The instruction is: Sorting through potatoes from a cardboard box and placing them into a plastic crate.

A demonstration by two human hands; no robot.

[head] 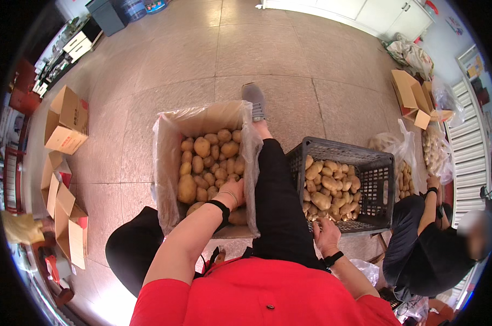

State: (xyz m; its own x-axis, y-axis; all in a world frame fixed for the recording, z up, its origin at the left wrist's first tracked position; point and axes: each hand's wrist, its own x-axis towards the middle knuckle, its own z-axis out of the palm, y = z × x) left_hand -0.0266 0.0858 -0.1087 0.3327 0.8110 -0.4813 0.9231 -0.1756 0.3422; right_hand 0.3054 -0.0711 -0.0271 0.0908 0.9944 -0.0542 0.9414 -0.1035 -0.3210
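My left hand [234,191] reaches down into a cardboard box [208,122] lined with a clear plastic bag [168,163]. Its fingertips are among the potatoes [207,161] there and are partly hidden, so a grip on one cannot be made out. To the right of my leg stands a black plastic crate [372,187] with slatted walls, holding a heap of smaller potatoes [331,183]. At the near rim of this crate is my right hand [326,235], thumb and fingers apart, with no potato visible in it.
Beyond the crate sits another person [429,252], a hand near plastic bags of potatoes [405,179]. Open cardboard boxes stand at the left [66,122] and far right [411,95]. My shoe [254,98] rests on the tiled floor [266,53] past the lined box.
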